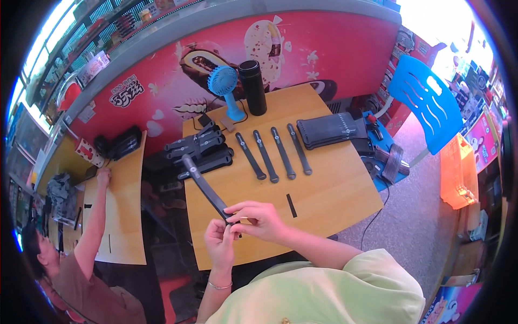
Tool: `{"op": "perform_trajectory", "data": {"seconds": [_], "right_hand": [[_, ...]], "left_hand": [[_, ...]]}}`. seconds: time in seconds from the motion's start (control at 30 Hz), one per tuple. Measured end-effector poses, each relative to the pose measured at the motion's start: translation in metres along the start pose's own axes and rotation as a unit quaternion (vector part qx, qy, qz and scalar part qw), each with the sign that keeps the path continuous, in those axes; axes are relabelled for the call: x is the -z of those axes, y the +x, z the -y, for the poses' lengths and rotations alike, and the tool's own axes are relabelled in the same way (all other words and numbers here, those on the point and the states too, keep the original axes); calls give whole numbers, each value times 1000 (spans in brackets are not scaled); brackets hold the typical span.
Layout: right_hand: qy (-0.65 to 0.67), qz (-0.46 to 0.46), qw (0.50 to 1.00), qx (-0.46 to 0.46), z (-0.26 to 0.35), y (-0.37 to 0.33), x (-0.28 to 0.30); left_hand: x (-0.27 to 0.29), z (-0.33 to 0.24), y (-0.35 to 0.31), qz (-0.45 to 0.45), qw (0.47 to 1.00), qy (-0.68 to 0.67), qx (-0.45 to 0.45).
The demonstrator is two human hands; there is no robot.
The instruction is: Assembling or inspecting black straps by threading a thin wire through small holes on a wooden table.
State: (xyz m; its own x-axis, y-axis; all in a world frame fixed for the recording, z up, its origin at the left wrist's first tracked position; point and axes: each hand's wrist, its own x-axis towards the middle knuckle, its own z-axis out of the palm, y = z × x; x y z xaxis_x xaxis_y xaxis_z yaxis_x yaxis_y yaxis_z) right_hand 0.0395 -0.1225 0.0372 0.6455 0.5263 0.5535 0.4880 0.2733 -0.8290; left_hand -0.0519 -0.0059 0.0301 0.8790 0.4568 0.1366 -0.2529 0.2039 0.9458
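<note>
A long black strap (204, 185) with a rounded far end slants over the table's left side. Its near end is pinched between the fingers of my left hand (220, 243) and my right hand (260, 220), which meet there. The fingers partly hide that end. Beyond my hands, several similar straps (264, 156) lie side by side on the wooden table (329, 186). A short black strip (291, 205) rests to the right of my hands. Bundled black straps (199, 146) are heaped at the table's left edge, and a neat stack of straps (326, 130) lies at the right.
A blue handheld fan (233, 105) and a black bottle (252, 89) stand at the table's back. Right of it are a blue chair (429, 102), a blue surface with black coils (393, 162), and an orange crate (457, 173). Another person (89, 270) works at a left table (121, 216).
</note>
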Motion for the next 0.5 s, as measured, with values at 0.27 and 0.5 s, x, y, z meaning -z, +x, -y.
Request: {"op": "perform_trajectory", "data": {"seconds": [0.27, 0.5], "right_hand": [[63, -13, 996, -59, 2, -1, -9], [100, -15, 980, -172, -2, 15, 0]], "left_hand": [[0, 0, 4, -3, 999, -30, -16], [1, -6, 3, 9, 994, 109, -15]]}}
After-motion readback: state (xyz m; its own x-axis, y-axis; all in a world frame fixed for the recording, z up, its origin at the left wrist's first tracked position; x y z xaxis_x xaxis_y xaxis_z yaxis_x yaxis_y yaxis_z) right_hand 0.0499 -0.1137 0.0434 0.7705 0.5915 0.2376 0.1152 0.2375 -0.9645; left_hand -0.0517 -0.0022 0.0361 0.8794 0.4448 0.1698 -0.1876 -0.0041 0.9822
